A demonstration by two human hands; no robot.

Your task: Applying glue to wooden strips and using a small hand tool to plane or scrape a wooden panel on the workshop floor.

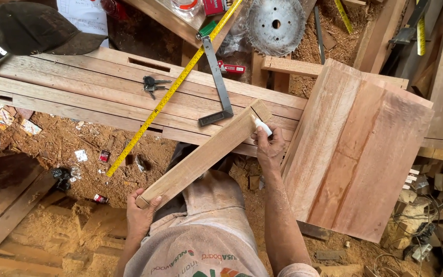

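head view: small red and white packets [101, 198] lie in the sawdust floor [52, 149] left of the wooden slat [203, 154]. one slat, one yellow tape measure [173, 87], one metal square [217, 82], one saw blade [276, 24], one bunch of keys [152, 85], one dark cap [32, 28]. the left hand [140, 218] has its grip closed round the slat's near end; the right hand [268, 149] pinches a white marker [262, 125] at its far end, over the plank bench [78, 82]. a wide board [355, 154] stands right of the slat.
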